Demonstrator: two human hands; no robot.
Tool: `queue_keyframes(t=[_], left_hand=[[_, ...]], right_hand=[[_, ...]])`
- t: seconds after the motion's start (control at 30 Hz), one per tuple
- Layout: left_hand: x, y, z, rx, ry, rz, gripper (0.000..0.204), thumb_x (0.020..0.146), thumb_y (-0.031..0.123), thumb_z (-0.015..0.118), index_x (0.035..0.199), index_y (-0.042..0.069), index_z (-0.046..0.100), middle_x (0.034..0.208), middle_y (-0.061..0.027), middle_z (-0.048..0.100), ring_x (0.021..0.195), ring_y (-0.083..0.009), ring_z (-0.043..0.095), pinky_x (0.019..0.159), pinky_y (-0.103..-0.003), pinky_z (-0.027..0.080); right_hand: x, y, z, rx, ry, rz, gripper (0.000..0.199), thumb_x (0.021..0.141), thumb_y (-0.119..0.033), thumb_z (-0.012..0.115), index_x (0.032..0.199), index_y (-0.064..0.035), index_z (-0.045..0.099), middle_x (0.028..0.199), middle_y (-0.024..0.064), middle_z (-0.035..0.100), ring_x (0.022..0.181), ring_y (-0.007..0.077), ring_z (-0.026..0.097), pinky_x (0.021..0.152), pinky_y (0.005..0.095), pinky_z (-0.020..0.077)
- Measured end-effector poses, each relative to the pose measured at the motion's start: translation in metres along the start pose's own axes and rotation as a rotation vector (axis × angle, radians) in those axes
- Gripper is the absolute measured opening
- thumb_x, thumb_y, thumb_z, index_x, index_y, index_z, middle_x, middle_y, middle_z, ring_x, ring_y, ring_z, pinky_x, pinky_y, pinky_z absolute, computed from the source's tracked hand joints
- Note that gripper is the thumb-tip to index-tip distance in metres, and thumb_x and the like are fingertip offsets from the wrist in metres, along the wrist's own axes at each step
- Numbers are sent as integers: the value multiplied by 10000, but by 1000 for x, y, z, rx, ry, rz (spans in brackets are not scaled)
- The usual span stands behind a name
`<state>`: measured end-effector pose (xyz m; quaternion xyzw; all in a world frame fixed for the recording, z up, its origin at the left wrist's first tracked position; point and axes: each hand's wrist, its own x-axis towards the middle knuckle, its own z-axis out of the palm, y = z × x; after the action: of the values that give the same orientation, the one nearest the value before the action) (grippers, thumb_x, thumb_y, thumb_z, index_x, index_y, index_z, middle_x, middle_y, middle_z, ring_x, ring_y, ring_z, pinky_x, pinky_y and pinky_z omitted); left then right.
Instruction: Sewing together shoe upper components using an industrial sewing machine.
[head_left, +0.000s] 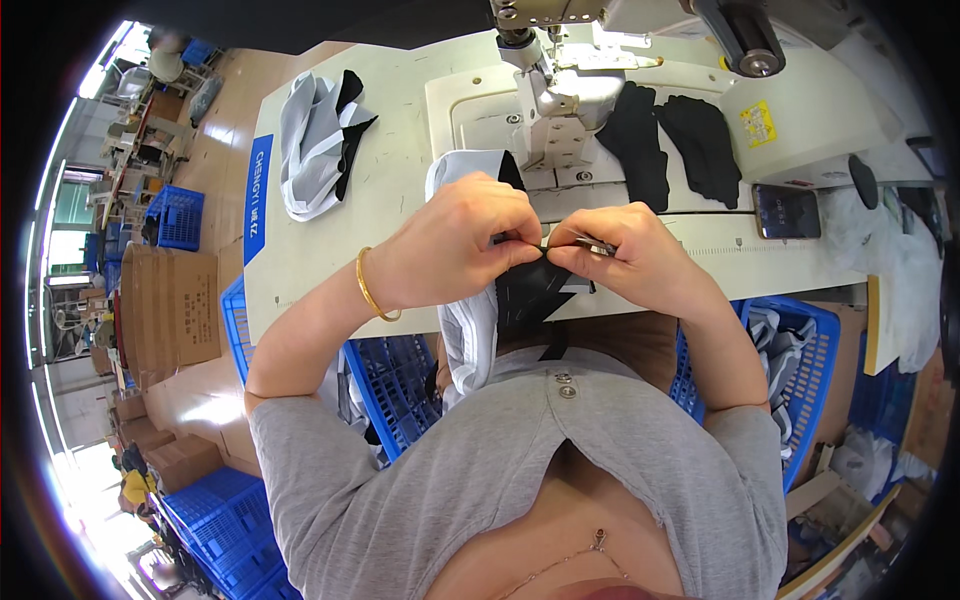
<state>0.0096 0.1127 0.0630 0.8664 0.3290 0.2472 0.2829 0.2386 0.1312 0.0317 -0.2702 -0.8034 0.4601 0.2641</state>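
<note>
My left hand point(465, 243) is closed, thumb and fingertips pinching the edge of a black fabric piece point(527, 292). Fingertip to fingertip with it, my right hand point(630, 255) pinches the same edge. A slim dark metal tool point(597, 244) lies within the right fingers; its kind is mostly hidden. The black piece joins a light grey-white fabric point(468, 335), which loops up behind my left hand and hangs over the table's near edge. Just beyond my hands stands the sewing machine point(565, 110), its head lit.
A grey-white and black fabric piece point(312, 150) lies at the left of the table point(400, 110). Two black fabric stacks point(700, 150) and a phone point(787, 212) lie right of the machine. Blue baskets point(815, 370) with fabric flank my lap. Boxes point(170, 310) stand left.
</note>
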Motion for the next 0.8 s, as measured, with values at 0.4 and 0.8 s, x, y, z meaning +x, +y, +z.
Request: queue_keyframes(t=[0.4,0.8], left_hand=[[4,-6,-8,89,-126,65,112,767,72,743,825,56,649,754,-43,586,733,-232,553,799,-345,404],[4,-3,-9,58,-168,-27,75,768,90,731,764,62,662,723,-20,609,749,-205,572,838,-329,381]], right_hand=[[-4,0,-3,-73,-30,-94,168,885,-163,682,912,3,673,690,143,642,580,254,617,539,331,470],[-5,5,-3,-145,-57,-174,185,800,-110,720,947,-6,681,787,141,679,707,295,668,632,357,529]])
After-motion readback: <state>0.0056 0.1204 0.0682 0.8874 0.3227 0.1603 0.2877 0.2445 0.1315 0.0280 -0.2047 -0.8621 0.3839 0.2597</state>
